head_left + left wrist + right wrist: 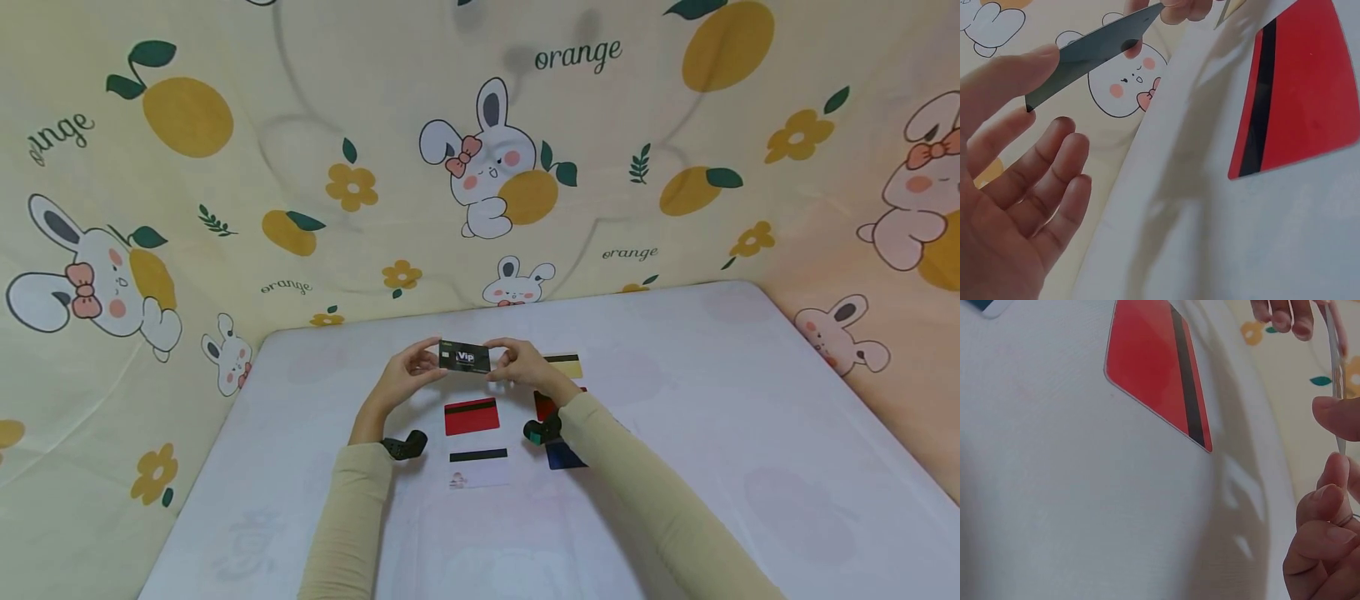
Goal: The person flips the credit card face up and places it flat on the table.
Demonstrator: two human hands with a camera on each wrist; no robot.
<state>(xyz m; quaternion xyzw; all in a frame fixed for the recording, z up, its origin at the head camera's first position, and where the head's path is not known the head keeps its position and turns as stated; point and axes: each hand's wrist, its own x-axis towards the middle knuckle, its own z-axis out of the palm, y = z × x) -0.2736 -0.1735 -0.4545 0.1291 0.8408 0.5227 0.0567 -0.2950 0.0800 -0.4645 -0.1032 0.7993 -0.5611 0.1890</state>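
Note:
Both hands hold up a black VIP card (464,357) over the far part of the table, its "Vip" lettering and chip facing the head camera. My left hand (408,372) pinches the card's left end between thumb and forefinger; in the left wrist view the other fingers of this hand (1029,181) curl loosely below. At the opposite end, my right hand (527,367) pinches the card too. In the right wrist view the card (1337,369) shows nearly edge-on, with the right thumb on one side. Below the raised card lies a red card (472,417) with a black stripe.
Nearer on the table (675,467) lies a white card (478,469) with a dark stripe. A gold card (564,366), another red card (545,406) and a dark blue card (564,456) lie to the right, partly behind the right arm. A printed cloth (375,100) hangs behind.

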